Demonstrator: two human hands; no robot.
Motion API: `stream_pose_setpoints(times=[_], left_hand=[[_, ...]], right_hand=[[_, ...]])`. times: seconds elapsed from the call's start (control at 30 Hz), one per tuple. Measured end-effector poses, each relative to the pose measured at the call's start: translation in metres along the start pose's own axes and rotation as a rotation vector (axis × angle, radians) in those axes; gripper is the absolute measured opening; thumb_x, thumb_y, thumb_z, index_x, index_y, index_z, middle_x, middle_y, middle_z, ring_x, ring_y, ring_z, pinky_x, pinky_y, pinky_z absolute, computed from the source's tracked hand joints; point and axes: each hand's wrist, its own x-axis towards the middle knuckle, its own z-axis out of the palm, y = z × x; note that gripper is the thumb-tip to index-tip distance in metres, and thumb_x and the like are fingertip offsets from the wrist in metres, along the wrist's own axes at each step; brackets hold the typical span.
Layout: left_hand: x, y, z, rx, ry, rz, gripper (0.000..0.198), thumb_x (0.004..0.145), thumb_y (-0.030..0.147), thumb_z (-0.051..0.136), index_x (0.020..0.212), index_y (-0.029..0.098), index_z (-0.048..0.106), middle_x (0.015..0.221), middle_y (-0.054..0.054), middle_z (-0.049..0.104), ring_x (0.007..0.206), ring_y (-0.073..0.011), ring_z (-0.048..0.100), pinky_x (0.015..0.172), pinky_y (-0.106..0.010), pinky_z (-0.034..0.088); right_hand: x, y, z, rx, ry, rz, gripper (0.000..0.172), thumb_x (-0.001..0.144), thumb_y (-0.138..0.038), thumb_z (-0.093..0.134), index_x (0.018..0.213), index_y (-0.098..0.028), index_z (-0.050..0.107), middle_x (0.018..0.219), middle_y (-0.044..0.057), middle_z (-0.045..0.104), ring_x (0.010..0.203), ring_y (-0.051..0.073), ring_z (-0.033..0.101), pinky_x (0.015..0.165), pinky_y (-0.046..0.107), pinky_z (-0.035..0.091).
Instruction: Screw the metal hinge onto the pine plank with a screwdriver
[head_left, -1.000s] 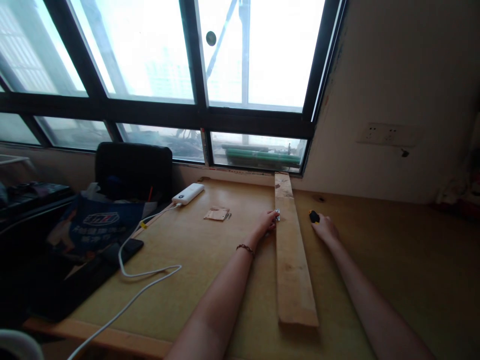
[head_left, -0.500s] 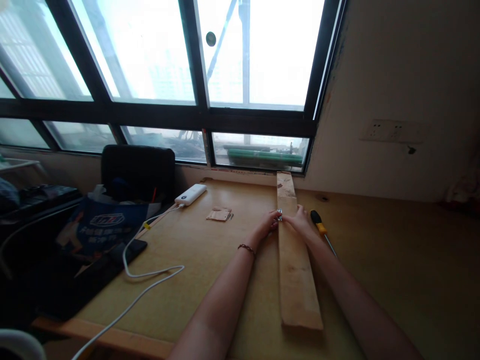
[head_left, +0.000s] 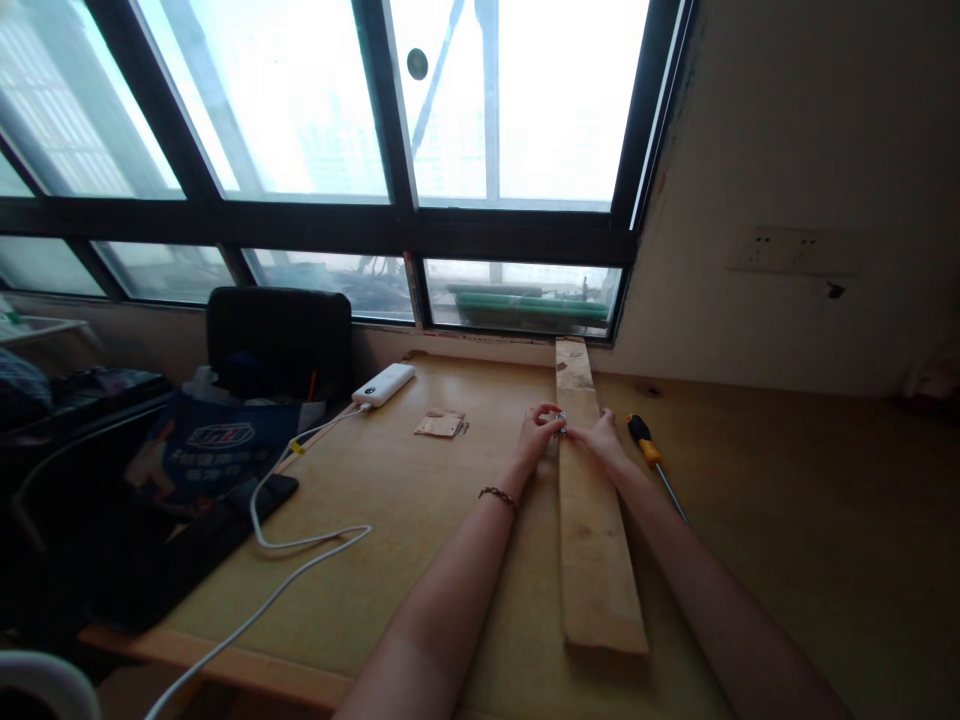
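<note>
A long wooden board [head_left: 598,540] lies lengthwise on the table, its far end near the window. At its left edge sits a small shiny metal fitting [head_left: 561,424], too small to name more exactly. My left hand [head_left: 538,432] is closed, its thumb and fingertips pinching this fitting from the left. Across the board rests my right hand [head_left: 602,440], thumb stretched to the fitting and the other fingers bent over the board's right edge, partly hidden. Right of that hand lies a screwdriver [head_left: 646,440] with a black and yellow handle.
A torn piece of cardboard [head_left: 439,424] with small screws beside it lies left of my hands. A white power bank [head_left: 384,384] trails a white cable [head_left: 315,545] over the table's left side. Beyond that edge stand a black chair [head_left: 279,335] and a blue bag [head_left: 217,440].
The fingers of my left hand have lifted and spread slightly around the metal fitting. My right hand stays at the board. The whole view has shifted a little.
</note>
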Motion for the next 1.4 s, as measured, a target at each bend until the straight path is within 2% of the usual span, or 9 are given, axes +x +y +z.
stream_pose_setpoints(times=[0.07,0.17,0.33,0.53,0.7,0.9,1.07,1.2,1.4], left_hand=[[0.001,0.001,0.0,0.03,-0.017,0.003,0.019,0.059,0.022,0.066,0.076,0.016,0.063,0.074,-0.001,0.056,0.063,-0.009,0.052,0.056,-0.019,0.041],[0.003,0.001,0.0,0.022,-0.015,0.018,0.016,0.058,0.021,0.066,0.074,0.016,0.065,0.074,-0.002,0.057,0.069,-0.0113,0.054,0.063,-0.021,0.043],[0.002,0.0,0.0,-0.006,0.0,0.078,0.017,0.059,0.022,0.066,0.074,0.016,0.068,0.083,-0.004,0.059,0.081,-0.0136,0.054,0.072,-0.024,0.042],[-0.001,0.003,-0.001,-0.135,-0.067,-0.049,0.026,0.056,0.026,0.07,0.08,0.015,0.068,0.079,-0.005,0.064,0.074,-0.0148,0.057,0.069,-0.026,0.044],[0.0,0.005,0.001,-0.166,-0.038,-0.119,0.027,0.052,0.026,0.072,0.076,0.015,0.068,0.073,-0.005,0.065,0.07,-0.016,0.058,0.066,-0.027,0.044],[0.001,0.0,0.002,-0.256,-0.058,-0.056,0.027,0.052,0.028,0.072,0.075,0.014,0.069,0.077,-0.005,0.064,0.072,-0.0137,0.057,0.069,-0.025,0.043],[-0.001,0.004,0.003,-0.281,-0.022,-0.022,0.025,0.052,0.027,0.074,0.073,0.014,0.07,0.087,-0.006,0.062,0.082,-0.0142,0.055,0.073,-0.024,0.041],[-0.004,0.008,0.005,-0.313,0.011,-0.031,0.024,0.05,0.025,0.075,0.071,0.015,0.07,0.096,-0.006,0.058,0.09,-0.0156,0.052,0.072,-0.022,0.041],[-0.005,0.01,0.006,-0.377,0.003,-0.019,0.023,0.052,0.025,0.075,0.072,0.015,0.07,0.098,-0.005,0.057,0.086,-0.0131,0.053,0.071,-0.021,0.041]], right_hand=[[0.0,-0.002,0.0,-0.014,0.004,0.039,0.089,0.038,-0.037,0.077,0.115,-0.015,0.037,0.103,0.012,0.061,0.098,0.027,0.058,0.078,0.034,0.049],[-0.002,-0.006,0.0,-0.029,0.004,0.068,0.089,0.037,-0.036,0.078,0.114,-0.015,0.037,0.103,0.011,0.061,0.099,0.027,0.057,0.079,0.033,0.049],[-0.008,-0.014,-0.005,0.001,-0.038,0.018,0.078,0.043,-0.034,0.077,0.11,-0.017,0.04,0.096,0.009,0.064,0.095,0.027,0.059,0.074,0.032,0.051],[-0.013,-0.019,-0.01,-0.022,-0.071,-0.027,0.071,0.045,-0.034,0.076,0.106,-0.018,0.042,0.091,0.007,0.065,0.092,0.026,0.061,0.072,0.031,0.051],[-0.008,-0.014,-0.005,-0.063,-0.046,0.025,0.076,0.043,-0.037,0.075,0.107,-0.017,0.04,0.098,0.009,0.063,0.094,0.025,0.06,0.073,0.031,0.05],[-0.006,-0.011,-0.003,-0.029,-0.042,0.031,0.078,0.042,-0.035,0.076,0.108,-0.017,0.04,0.097,0.009,0.063,0.095,0.027,0.059,0.075,0.033,0.05],[-0.011,-0.017,-0.006,0.002,-0.072,-0.002,0.072,0.044,-0.032,0.076,0.106,-0.019,0.043,0.089,0.006,0.065,0.092,0.028,0.061,0.072,0.034,0.052],[-0.013,-0.021,-0.007,-0.007,-0.051,0.019,0.073,0.043,-0.032,0.077,0.106,-0.017,0.043,0.091,0.008,0.065,0.091,0.027,0.061,0.072,0.033,0.052],[-0.014,-0.022,-0.005,-0.008,-0.051,-0.01,0.072,0.044,-0.031,0.076,0.106,-0.017,0.044,0.09,0.007,0.065,0.091,0.027,0.061,0.071,0.033,0.052]])
